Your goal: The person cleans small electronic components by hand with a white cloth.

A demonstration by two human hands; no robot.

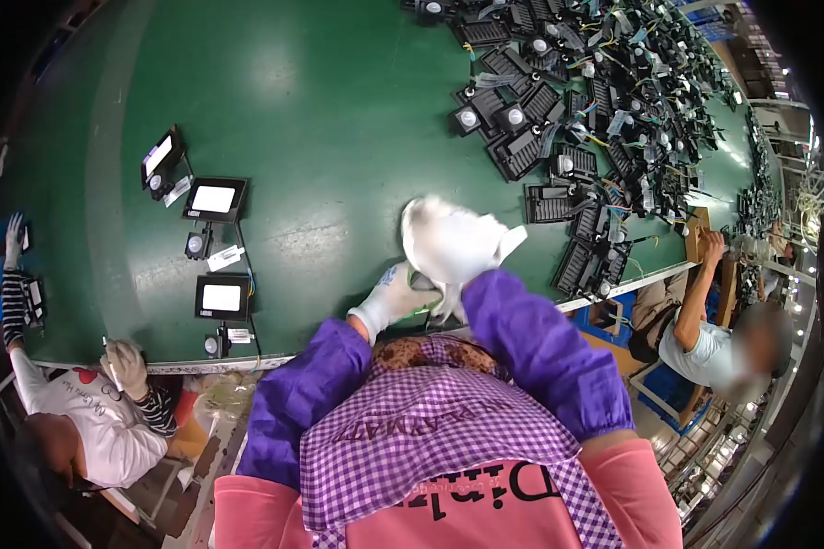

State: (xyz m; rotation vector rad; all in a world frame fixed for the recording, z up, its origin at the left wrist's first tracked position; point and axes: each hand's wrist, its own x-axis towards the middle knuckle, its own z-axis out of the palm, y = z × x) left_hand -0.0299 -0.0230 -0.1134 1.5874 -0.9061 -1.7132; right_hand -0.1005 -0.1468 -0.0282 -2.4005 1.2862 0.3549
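My left hand [396, 296], in a white glove with green at the fingers, is near the table's front edge with its fingers curled at the lower side of a white cloth [453, 240]. What those fingers hold is hidden. The cloth is blurred and bunched in front of my right sleeve. It covers most of my right hand [449, 297], whose grip I cannot make out. Left of my hands, three black floodlights with lit-looking white panels, sensors and tags lie on the table: an upper one [162, 154], a middle one [214, 199] and a lower one [222, 297].
The green table [339, 119] bears a large pile of black floodlights with wires [604, 110] at the right. A gloved co-worker [101, 421] sits at the left edge, another person [705, 343] at the right. Blue crates [607, 316] stand below the table.
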